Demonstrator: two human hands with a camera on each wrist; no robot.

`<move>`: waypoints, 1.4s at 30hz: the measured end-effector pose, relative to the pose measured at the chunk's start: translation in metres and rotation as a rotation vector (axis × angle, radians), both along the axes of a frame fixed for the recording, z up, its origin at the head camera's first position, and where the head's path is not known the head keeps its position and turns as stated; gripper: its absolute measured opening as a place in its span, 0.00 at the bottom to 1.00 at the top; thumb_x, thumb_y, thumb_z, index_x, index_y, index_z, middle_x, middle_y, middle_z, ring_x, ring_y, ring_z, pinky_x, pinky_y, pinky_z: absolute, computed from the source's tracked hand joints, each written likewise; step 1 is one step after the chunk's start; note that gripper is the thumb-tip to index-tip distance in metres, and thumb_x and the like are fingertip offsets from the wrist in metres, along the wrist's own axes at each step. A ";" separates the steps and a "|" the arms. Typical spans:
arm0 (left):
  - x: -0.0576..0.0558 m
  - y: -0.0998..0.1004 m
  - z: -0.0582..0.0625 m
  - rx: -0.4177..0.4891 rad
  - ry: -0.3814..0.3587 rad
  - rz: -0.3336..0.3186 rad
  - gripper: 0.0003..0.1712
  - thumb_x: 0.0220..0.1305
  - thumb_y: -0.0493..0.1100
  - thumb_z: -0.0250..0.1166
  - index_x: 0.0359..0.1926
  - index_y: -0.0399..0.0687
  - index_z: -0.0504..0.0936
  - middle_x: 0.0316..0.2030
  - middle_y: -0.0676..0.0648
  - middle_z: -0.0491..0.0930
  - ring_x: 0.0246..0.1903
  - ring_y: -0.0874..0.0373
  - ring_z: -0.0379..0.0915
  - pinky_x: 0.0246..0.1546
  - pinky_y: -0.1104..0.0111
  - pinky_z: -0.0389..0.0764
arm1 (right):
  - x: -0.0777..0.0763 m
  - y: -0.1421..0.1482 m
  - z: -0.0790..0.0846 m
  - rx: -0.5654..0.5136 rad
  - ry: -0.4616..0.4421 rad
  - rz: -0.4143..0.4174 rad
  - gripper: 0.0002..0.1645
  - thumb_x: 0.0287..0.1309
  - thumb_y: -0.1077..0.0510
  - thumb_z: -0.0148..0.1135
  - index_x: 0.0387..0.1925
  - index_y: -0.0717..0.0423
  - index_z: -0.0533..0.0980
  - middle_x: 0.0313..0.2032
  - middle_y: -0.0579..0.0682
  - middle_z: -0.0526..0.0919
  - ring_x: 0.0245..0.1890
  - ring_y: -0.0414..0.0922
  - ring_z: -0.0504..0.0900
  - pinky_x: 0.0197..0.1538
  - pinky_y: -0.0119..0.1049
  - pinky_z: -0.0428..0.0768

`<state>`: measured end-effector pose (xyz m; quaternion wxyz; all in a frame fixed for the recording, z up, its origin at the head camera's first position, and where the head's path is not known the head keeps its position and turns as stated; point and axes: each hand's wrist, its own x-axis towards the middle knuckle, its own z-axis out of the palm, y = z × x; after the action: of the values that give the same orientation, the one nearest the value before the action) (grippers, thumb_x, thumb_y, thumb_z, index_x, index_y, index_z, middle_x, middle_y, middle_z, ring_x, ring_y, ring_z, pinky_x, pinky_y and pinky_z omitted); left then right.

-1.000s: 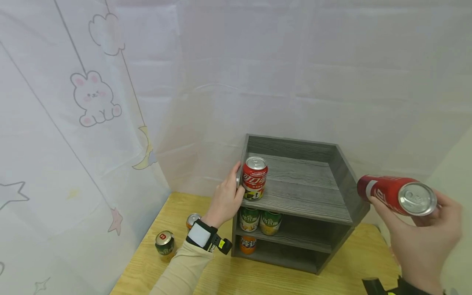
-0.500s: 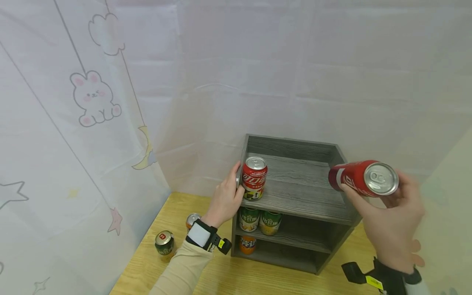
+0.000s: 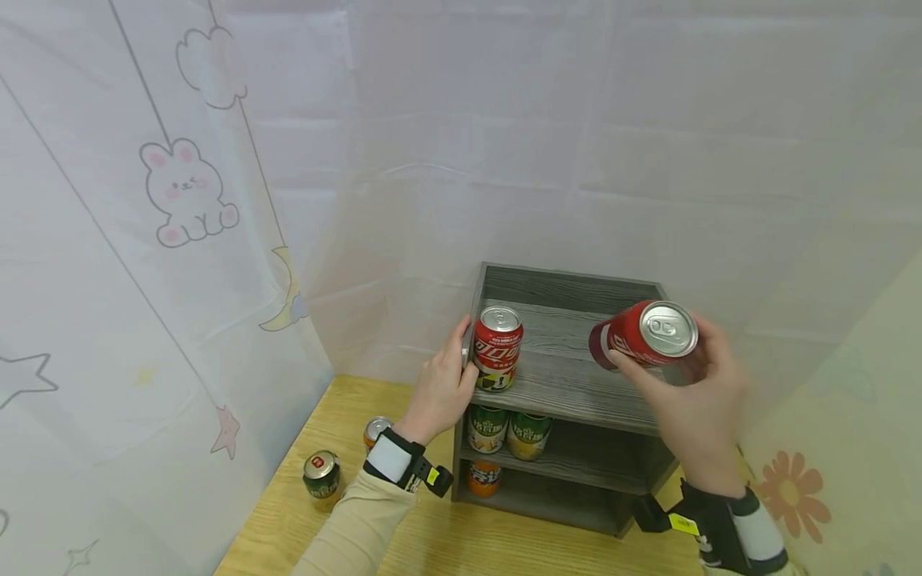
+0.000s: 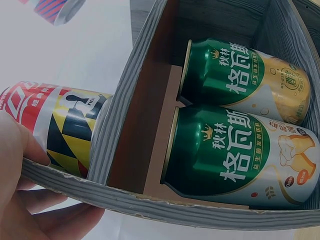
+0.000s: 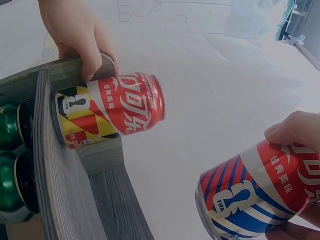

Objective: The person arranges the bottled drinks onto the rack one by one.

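Note:
My right hand (image 3: 702, 408) grips a red cola can (image 3: 648, 334), tilted, over the right part of the grey wooden shelf's (image 3: 558, 376) top level. Blue and red stripes mark this can's lower half (image 5: 245, 197) in the right wrist view. A second red cola can (image 3: 499, 352), with a yellow and black pattern, stands upright at that level's front left corner. Beside it my left hand (image 3: 441, 388) holds the shelf's left side panel, thumb on the inner side next to the can, fingers (image 4: 65, 220) outside.
Two green drink cans (image 3: 487, 430) stand side by side on the middle level. An orange can (image 3: 484, 478) is on the bottom level at left. On the wooden table (image 3: 432, 544), left of the shelf, stand a green can (image 3: 322, 474) and another orange can (image 3: 376, 428).
My right hand has carried the cola can leftward, from beyond the shelf's right side to over its top level, turning the can more upright. My left hand has stayed put.

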<state>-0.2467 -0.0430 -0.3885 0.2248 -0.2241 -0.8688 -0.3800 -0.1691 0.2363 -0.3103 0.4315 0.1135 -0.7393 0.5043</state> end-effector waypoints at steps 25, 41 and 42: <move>-0.001 0.000 0.000 -0.008 0.017 0.011 0.38 0.70 0.37 0.54 0.79 0.40 0.54 0.68 0.38 0.71 0.28 0.54 0.76 0.30 0.61 0.77 | -0.026 -0.033 -0.019 0.114 -0.123 -0.007 0.44 0.39 0.59 0.86 0.62 0.55 0.77 0.50 0.46 0.84 0.45 0.34 0.81 0.46 0.24 0.77; 0.000 0.000 -0.001 -0.019 0.018 0.018 0.39 0.71 0.38 0.54 0.79 0.41 0.54 0.68 0.38 0.71 0.23 0.56 0.72 0.27 0.62 0.75 | -0.042 -0.046 -0.040 0.146 -0.215 0.033 0.44 0.41 0.55 0.86 0.62 0.58 0.77 0.48 0.50 0.85 0.45 0.44 0.83 0.43 0.37 0.84; 0.000 0.000 -0.001 -0.019 0.019 0.017 0.39 0.71 0.37 0.54 0.79 0.41 0.54 0.68 0.38 0.70 0.24 0.56 0.72 0.28 0.62 0.75 | -0.042 -0.047 -0.041 0.146 -0.218 0.037 0.44 0.41 0.55 0.86 0.62 0.58 0.77 0.48 0.50 0.85 0.45 0.44 0.83 0.42 0.39 0.84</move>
<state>-0.2466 -0.0430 -0.3893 0.2340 -0.2222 -0.8722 -0.3677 -0.2113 0.1895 -0.3512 0.3297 0.1027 -0.8145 0.4663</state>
